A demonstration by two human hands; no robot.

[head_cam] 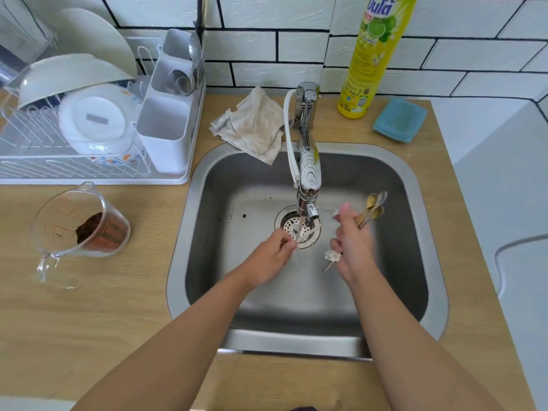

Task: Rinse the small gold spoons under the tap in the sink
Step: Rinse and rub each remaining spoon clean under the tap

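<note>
While water runs from the tap [308, 173] at center frame, both bare hands sit over the steel sink [427, 262]. Right hand [354, 250], just right of center, has its grip closed around a bunch of small gold spoons [373, 210]: bowls stick out above the fist, pointing up and to the right, twd the sink's right wall; handles run down through the palm, so the long axis slants from lower left to upper right. A white flower-shaped handle end [332, 256] pokes out below the fist, lower left of it. Exact no. of spoons can't be told; hand is blurred. Spoons are right of the stream, not under it.

Left hand [271, 258], left of center, has fingertips pinched narrow at the stream, over the drain strainer [308, 232]; whether sth is between them can't be told.

On the counter [89, 307]: measuring jug [80, 229] w/ dark brown residue at left, dish rack [89, 114] upper left, beige cloth [255, 126] on the sink's back rim, yellow detergent bottle [373, 60] and blue sponge [400, 120] upper right.
</note>
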